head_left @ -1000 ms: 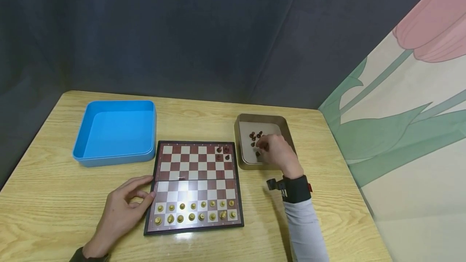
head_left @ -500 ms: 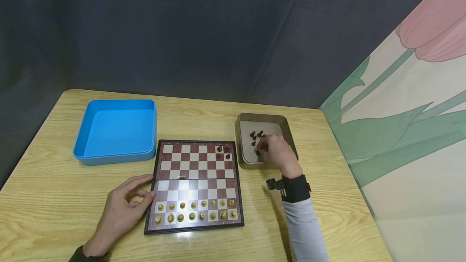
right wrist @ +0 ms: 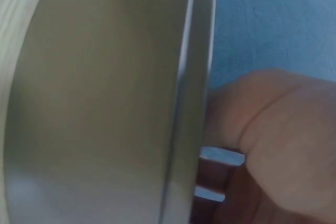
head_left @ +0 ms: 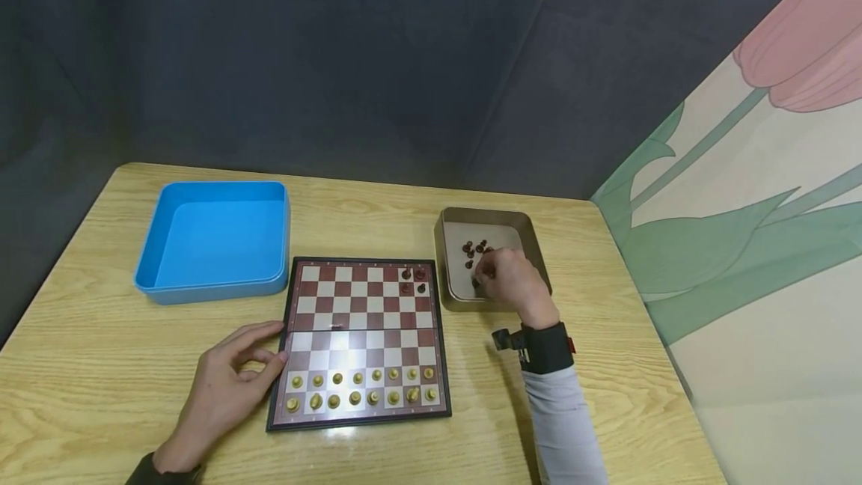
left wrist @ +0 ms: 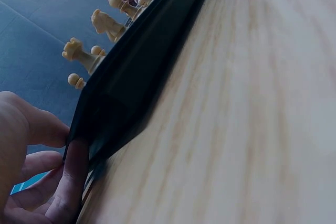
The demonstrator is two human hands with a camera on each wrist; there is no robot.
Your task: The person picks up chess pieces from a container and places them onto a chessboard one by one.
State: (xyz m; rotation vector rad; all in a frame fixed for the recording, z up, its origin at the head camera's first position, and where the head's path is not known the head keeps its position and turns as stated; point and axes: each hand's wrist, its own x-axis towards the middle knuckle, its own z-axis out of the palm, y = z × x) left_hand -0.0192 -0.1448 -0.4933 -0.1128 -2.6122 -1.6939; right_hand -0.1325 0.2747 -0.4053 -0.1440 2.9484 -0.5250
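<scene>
The left hand [head_left: 225,393] rests beside the chessboard [head_left: 357,333], thumb and forefinger touching its left edge; the left wrist view also shows fingertips against the dark rim [left wrist: 136,61]. Pale yellow chess pieces [head_left: 355,397] stand in two rows along the near side. Four dark red pieces [head_left: 406,289] are grouped in the far right corner, and another small one [head_left: 337,328] lies near the middle seam. Reaching into the metal tin [head_left: 446,275], the right hand [head_left: 515,283] has bent fingers near a dark piece [head_left: 475,283]; the tin wall hides its fingertips in the right wrist view.
A blue tray [head_left: 222,245] stands at the back left of the wooden table [head_left: 364,204]. More dark pieces [head_left: 469,248] lie inside the tin. Behind the table hangs a dark curtain [head_left: 337,58], with a flower-patterned cloth [head_left: 741,245] at the right.
The right hand's fingers have shifted slightly within the tin, towards the piece nearest them. The left hand has stayed at the board's edge.
</scene>
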